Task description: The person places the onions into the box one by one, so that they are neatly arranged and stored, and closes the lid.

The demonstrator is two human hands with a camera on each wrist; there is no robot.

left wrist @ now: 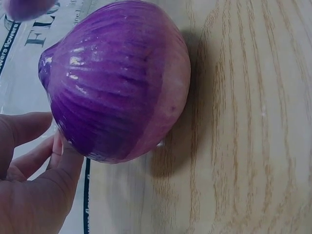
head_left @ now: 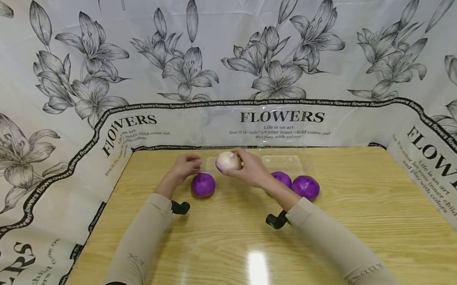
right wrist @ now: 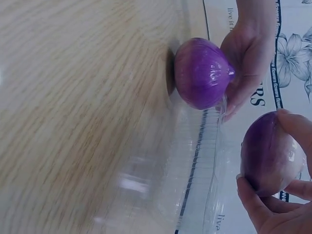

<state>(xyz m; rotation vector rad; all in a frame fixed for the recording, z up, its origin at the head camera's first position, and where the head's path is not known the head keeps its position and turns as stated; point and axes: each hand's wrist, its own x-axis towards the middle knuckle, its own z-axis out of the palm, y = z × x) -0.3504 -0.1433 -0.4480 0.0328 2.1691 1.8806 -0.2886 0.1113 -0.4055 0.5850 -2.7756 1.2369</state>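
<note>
In the head view my right hand (head_left: 249, 169) grips a white-and-purple onion (head_left: 227, 162) above the front of a clear plastic box (head_left: 283, 161). The right wrist view shows this onion (right wrist: 265, 153) held between thumb and fingers. My left hand (head_left: 185, 167) is at the box's left end, fingers loosely bent and apart, fingertips right at the clear edge. Just in front of it a purple onion (head_left: 203, 185) sits on the table. This onion (left wrist: 119, 83) fills much of the left wrist view and hides some of the left fingertips.
Two more purple onions, one partly behind the right forearm (head_left: 281, 178) and one beside it (head_left: 306, 187), lie on the wooden table (head_left: 225, 237). A flower-printed cloth (head_left: 194, 84) surrounds the table's back and sides. Black wrist mounts (head_left: 277, 220) hang under the sleeves.
</note>
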